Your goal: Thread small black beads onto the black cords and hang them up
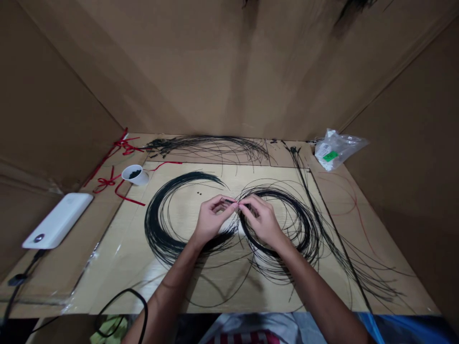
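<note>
My left hand [211,220] and my right hand [261,220] meet at the middle of a cardboard work surface [118,258]. Both pinch with thumb and fingertips, holding a thin black wire [236,205] between them. A small dark piece sits at the left fingertips; I cannot make out what it is. A big loop of black wires [158,229] curves on the left, under my left wrist. Another coil of black wires [301,224] lies under and around my right hand. Two tiny black bits [199,193] lie just above my left hand.
Cardboard walls enclose the space. A white paper cup [135,175] holding small black pieces stands back left, by red ribbon pieces [111,181]. A white power bank [57,220] lies far left. A clear plastic bag [335,150] sits back right. More black wires [211,143] lie at the back.
</note>
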Motion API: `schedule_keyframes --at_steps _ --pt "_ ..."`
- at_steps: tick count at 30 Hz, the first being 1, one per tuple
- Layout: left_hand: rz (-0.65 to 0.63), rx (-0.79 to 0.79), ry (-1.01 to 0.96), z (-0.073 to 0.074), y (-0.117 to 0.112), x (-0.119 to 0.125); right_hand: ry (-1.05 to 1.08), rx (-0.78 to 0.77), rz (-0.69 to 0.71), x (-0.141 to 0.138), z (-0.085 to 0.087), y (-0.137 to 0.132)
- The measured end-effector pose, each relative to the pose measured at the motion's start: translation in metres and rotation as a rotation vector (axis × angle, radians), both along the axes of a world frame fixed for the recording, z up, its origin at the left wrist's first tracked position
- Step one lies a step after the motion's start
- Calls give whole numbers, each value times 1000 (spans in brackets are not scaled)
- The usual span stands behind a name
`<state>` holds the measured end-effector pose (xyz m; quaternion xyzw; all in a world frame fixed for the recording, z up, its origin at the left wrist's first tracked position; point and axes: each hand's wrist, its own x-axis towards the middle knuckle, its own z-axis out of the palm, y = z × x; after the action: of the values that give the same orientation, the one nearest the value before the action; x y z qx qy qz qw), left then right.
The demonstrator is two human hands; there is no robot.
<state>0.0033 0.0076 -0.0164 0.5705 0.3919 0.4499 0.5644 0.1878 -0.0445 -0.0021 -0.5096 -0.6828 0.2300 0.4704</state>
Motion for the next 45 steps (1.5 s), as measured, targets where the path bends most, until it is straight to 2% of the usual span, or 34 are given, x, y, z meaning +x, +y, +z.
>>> schedule_keyframes --at_steps 9,14,19,22,25,28,32,35,41,45 --pt "69 -68 -15 11 3 -6 29 -95 -32 3 -2 1" --pt "55 -96 -30 10 3 -7 20 -112 21 5 0 1" --pt "82 -109 -39 9 4 -10 -123 -34 83 12 2 4" --pt "105 -97 -38 22 7 -15 -241 -19 101 17 10 5" --pt "97 17 22 49 12 -21 -285 -38 71 25 24 3" --pt "95 151 49 87 15 -24 -274 -42 97 37 42 2" --pt "185 332 38 140 18 -20 -228 -3 116 56 70 4" --pt "235 509 -9 174 21 -12 -155 1 120 64 92 6" --pt "267 774 -251 232 35 -5 -27 -57 225 73 130 3" --pt "312 823 -300 263 52 -29 105 -50 244 85 151 -5"
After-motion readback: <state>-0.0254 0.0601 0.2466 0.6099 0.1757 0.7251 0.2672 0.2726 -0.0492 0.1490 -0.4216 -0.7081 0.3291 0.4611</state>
